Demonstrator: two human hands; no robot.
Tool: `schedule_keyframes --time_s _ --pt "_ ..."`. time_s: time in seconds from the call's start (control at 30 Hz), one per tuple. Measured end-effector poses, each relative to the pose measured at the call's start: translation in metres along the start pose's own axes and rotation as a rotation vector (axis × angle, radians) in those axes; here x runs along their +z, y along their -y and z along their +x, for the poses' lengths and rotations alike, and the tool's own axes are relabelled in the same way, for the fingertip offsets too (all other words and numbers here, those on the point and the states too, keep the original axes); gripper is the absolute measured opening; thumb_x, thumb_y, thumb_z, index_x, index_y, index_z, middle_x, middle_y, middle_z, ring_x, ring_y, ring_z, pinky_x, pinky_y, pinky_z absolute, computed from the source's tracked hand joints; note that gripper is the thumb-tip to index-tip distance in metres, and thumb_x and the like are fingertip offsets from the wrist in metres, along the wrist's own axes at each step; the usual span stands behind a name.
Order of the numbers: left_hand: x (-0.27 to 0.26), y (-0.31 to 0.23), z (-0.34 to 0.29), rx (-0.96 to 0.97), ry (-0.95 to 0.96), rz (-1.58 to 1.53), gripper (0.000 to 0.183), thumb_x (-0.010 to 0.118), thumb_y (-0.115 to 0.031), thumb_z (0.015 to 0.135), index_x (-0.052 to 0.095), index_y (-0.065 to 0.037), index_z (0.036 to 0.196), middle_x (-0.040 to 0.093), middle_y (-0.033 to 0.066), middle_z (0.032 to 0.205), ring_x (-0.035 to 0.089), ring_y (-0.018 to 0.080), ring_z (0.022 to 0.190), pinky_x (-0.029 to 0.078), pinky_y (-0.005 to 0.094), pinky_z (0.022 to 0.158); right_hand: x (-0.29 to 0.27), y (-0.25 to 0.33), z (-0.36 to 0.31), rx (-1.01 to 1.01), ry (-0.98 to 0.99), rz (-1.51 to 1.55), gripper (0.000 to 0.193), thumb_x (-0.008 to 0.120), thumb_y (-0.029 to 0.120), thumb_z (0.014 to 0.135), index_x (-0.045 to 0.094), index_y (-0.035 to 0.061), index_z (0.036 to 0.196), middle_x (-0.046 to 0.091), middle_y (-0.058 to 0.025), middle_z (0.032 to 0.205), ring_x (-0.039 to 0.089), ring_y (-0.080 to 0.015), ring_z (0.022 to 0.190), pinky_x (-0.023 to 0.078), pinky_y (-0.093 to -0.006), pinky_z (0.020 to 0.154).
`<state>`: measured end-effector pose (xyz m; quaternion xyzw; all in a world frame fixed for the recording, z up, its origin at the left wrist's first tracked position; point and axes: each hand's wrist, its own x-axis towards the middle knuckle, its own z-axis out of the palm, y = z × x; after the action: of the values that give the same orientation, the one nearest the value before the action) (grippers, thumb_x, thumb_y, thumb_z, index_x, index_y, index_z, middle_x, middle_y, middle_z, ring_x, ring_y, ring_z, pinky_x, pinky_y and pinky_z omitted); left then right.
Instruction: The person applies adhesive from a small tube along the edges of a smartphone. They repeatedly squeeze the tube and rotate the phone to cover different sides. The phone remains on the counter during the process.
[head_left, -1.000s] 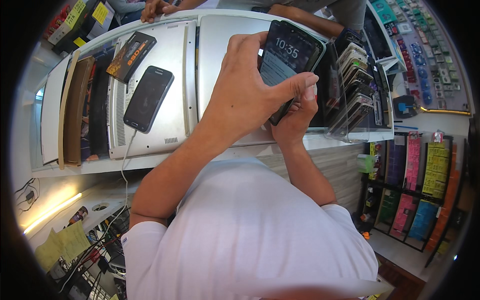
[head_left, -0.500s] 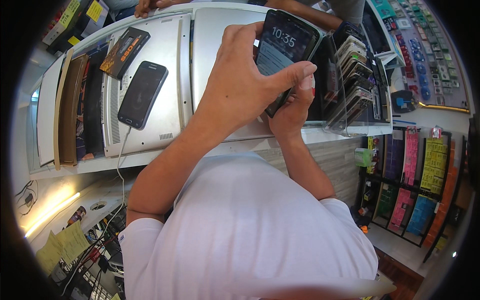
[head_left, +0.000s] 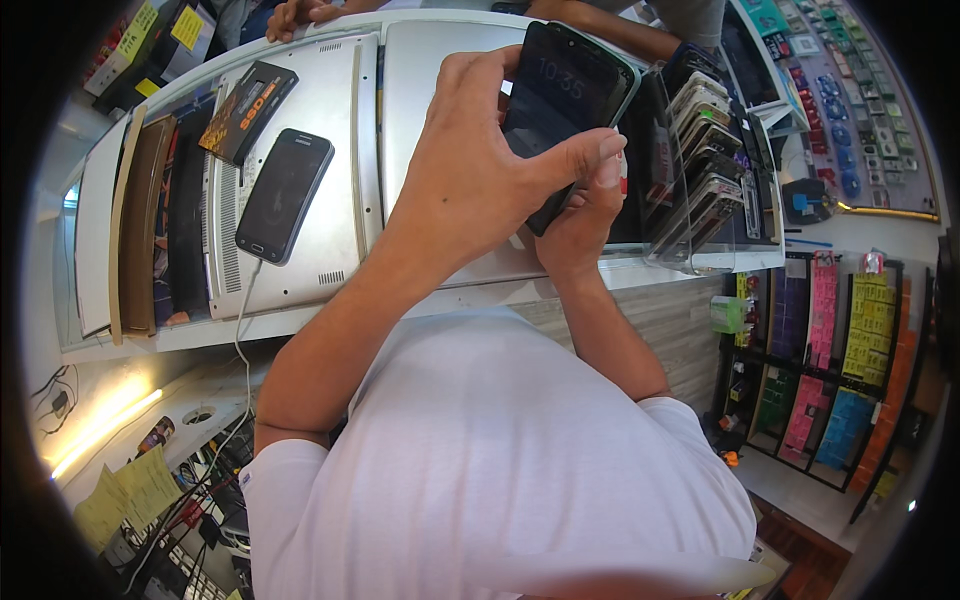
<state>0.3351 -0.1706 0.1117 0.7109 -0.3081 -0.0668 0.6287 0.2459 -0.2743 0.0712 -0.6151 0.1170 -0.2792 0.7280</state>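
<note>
A dark smartphone [head_left: 570, 100] stands tilted over the counter, its screen dim with only a faint clock on it. My left hand [head_left: 475, 165] reaches across it, fingers at its left edge and thumb over its lower right side. From below, my right hand [head_left: 582, 228] grips the phone's lower end; its thumb lies by the left thumb and its other fingers are mostly hidden. To the left, a second black smartphone [head_left: 285, 195] rests face up on a silver laptop [head_left: 345, 130], a white cable [head_left: 250, 300] plugged into its lower end.
Beside that phone lies a black and orange box [head_left: 248, 112]. A clear stand [head_left: 700, 190] full of phone cases is at the counter's right. Across the counter, another person's hand [head_left: 300, 15] rests near the far edge. A rack [head_left: 820, 370] of coloured packets stands at right.
The held phone's screen has gone from lit, with a bright clock and a notification panel, to nearly dark. Both hands keep almost the same hold.
</note>
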Motion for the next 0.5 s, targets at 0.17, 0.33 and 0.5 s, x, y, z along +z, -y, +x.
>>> schedule_keyframes --time_s 0.17,0.33,0.5 --pt "-0.005 0.007 0.002 0.061 -0.032 -0.022 0.088 0.093 -0.044 0.077 0.057 0.004 0.141 0.054 0.0144 0.129 0.061 0.0257 0.115 0.054 0.0364 0.097 -0.007 -0.005 0.001 0.053 0.173 0.039 0.061 0.041 0.061 0.107 0.058 0.0052 0.126 0.063 -0.0052 0.115 0.063 -0.0132 0.110 0.051 -0.0306 0.096" --pt "-0.023 0.018 -0.001 0.109 -0.008 -0.071 0.082 0.093 -0.029 0.076 0.056 0.001 0.142 0.054 0.0131 0.133 0.061 0.0253 0.120 0.056 0.0405 0.102 -0.016 -0.003 0.009 -0.174 0.350 -0.251 0.066 0.045 0.045 0.112 0.045 -0.0037 0.157 0.061 -0.0189 0.139 0.059 -0.0270 0.130 0.043 -0.0385 0.115" --pt "-0.034 0.025 -0.008 0.178 -0.033 0.083 0.083 0.092 -0.022 0.074 0.053 -0.001 0.145 0.052 0.0140 0.135 0.061 0.0253 0.120 0.056 0.0412 0.102 -0.051 0.006 0.018 -0.298 0.119 -0.724 0.055 0.066 0.026 0.105 0.052 0.0037 0.154 0.058 -0.0204 0.147 0.058 -0.0328 0.132 0.044 -0.0431 0.113"
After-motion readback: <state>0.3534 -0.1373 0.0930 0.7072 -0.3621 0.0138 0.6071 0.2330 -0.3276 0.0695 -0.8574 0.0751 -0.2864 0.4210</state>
